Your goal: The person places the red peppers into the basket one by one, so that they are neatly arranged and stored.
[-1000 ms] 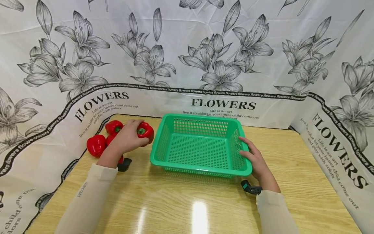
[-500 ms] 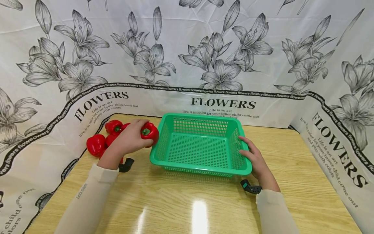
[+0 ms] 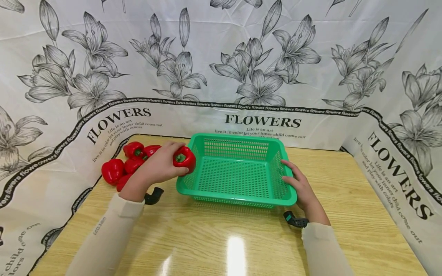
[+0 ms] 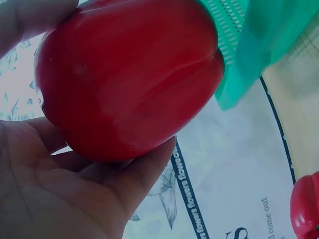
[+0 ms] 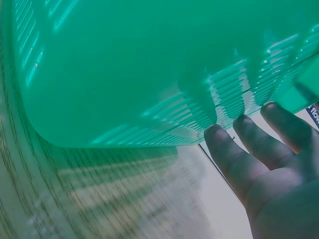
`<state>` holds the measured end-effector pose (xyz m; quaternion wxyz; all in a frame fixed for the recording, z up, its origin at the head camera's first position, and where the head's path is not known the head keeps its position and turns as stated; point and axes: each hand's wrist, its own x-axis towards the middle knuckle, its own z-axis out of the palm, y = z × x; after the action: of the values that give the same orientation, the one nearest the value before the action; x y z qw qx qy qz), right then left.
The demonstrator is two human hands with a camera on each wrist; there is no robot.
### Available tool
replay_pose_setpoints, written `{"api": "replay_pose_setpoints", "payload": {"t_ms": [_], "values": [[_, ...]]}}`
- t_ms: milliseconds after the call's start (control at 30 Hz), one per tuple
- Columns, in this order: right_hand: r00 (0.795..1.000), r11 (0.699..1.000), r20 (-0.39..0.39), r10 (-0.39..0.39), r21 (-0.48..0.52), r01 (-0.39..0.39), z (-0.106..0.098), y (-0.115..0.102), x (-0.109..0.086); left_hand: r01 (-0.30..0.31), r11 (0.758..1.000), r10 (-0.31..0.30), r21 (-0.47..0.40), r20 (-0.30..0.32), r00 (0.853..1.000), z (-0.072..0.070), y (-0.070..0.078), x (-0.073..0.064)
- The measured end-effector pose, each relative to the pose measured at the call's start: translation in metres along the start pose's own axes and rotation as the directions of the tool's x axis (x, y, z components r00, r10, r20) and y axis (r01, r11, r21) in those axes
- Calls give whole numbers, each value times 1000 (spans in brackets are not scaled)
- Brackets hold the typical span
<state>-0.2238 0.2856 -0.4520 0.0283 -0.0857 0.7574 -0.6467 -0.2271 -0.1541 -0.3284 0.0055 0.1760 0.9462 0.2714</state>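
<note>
In the head view my left hand (image 3: 160, 163) holds a red bell pepper (image 3: 186, 159), fingers and thumb curled round its sides, the green stem facing up. The pepper overlaps the left rim of a green plastic basket (image 3: 238, 200). Seen from the left wrist, the pepper (image 4: 129, 74) fills the grasp, with the basket wall (image 4: 264, 45) just past it. My right hand (image 3: 304, 191) grips the basket's right side, a finger and the thumb over the rim. From the right wrist, several fingertips (image 5: 218, 135) press on the slotted outer wall (image 5: 189, 114).
Several more red bell peppers (image 3: 112, 171) lie grouped on the wooden table (image 3: 200, 237) at the left, partly behind my left hand. A flower-printed white cloth (image 3: 193, 119) stands round the back and sides. Black wrist devices (image 3: 295, 219) sit by both wrists.
My left hand has carried the pepper rightward, from beside the other peppers to the basket's left rim. My right hand and the basket have stayed in place.
</note>
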Motion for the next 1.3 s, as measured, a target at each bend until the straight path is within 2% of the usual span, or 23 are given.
{"api": "replay_pose_setpoints", "payload": {"t_ms": [500, 1033, 1300], "values": [[1000, 1000, 10, -26, 5, 26, -1, 2, 1, -73, 997, 74, -3, 40, 996, 11, 10, 4], [999, 999, 4, -35, 18, 35, 1, -1, -1, -107, 994, 107, -3, 73, 992, 28, 18, 8], [1000, 999, 1, -29, 16, 29, -1, 2, 0, -124, 992, 124, -6, 109, 986, 38, 20, 13]]}}
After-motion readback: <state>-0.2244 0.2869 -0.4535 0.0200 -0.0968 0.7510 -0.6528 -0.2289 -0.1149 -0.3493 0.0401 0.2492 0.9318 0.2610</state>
